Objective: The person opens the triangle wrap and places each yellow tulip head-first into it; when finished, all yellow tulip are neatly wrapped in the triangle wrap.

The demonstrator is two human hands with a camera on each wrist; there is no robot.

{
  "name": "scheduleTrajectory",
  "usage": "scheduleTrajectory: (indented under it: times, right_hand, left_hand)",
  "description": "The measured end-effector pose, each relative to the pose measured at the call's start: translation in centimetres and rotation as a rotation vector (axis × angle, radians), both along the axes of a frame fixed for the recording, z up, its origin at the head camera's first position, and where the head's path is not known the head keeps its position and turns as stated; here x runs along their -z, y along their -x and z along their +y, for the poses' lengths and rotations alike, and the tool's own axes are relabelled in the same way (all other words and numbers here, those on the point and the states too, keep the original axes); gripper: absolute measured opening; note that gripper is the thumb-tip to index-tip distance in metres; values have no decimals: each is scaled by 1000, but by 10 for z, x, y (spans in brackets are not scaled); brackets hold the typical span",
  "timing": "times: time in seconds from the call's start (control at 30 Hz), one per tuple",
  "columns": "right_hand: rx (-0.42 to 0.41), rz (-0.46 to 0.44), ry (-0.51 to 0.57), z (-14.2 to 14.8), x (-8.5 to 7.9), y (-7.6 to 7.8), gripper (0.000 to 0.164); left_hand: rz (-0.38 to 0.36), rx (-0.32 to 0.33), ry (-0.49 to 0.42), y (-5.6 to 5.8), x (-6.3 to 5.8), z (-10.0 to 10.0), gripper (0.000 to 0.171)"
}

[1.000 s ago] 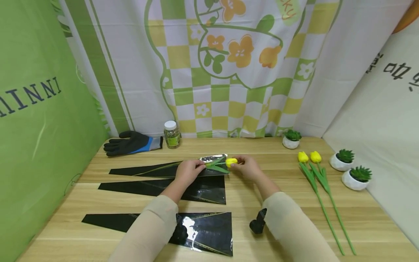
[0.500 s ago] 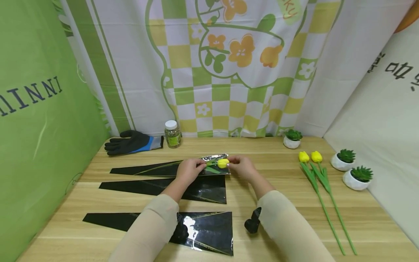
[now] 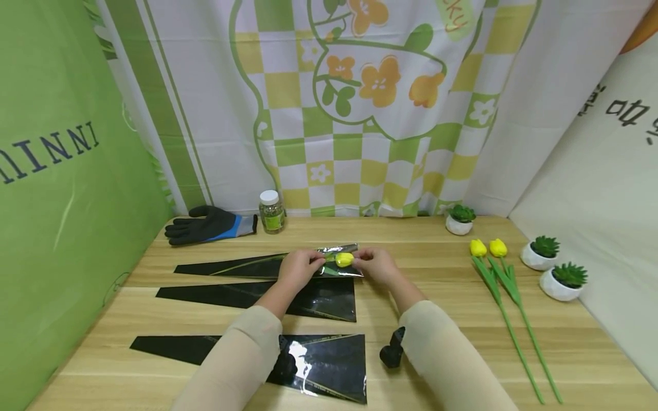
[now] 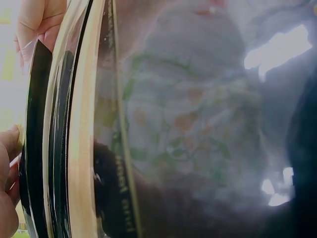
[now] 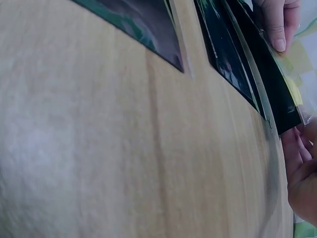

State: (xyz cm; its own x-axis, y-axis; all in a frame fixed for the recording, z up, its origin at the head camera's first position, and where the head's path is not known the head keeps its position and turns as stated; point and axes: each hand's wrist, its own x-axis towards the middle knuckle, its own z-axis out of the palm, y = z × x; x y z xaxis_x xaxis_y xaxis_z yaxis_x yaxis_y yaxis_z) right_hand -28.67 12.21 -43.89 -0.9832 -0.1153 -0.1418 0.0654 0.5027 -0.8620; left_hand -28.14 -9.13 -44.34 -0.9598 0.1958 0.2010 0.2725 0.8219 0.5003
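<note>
Leftmost on the wooden tabletop (image 3: 426,251), near its far edge, lies a dark glove (image 3: 205,227) with a blue and grey cuff at its right. Next come three black wrappers, one behind another, each narrow at the left and wider to the right: the near wrapper (image 3: 334,359), partly hidden by a sleeved arm and catching bright glare; the middle wrapper (image 3: 321,299); and the far wrapper (image 3: 247,266). Behind them a clear jar (image 3: 272,217) with a white lid stands upright. Of the hands, the left hand (image 3: 298,268) pinches the far wrapper between thumb and fingertips. Just to its right a yellow tulip (image 3: 344,260) lies sideways within that wrapper's wide end, bloom to the right and a bit of green leaf showing below it. The right hand (image 3: 379,266) has its fingertips at the wrapper's right edge, close against the bloom; I cannot tell whether they grasp the flower, the film or neither. Farther right sits a back succulent (image 3: 459,220), then two loose tulips (image 3: 506,285) side by side, blooms away from the person, and finally two white-potted succulents (image 3: 562,283) near the right edge.
</note>
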Motion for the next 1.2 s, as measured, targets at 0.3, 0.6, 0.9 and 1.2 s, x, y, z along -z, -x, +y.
scheduleTrajectory:
  times: [0.3, 0.6, 0.9, 1.2]
  right_hand:
    - [-68, 5, 0, -3, 5, 0, 28]
    - [-62, -40, 71, 1, 7, 0, 30]
    - [-44, -43, 86, 24, 2, -6, 32]
    - [-92, 18, 40, 74, -12, -24, 35]
  left_hand:
    - [0, 7, 11, -1, 1, 0, 18]
    - [12, 23, 40, 0, 3, 1, 18]
    - [-15, 51, 65, -2, 4, 1, 20]
    - [-27, 36, 85, 6, 5, -3, 21]
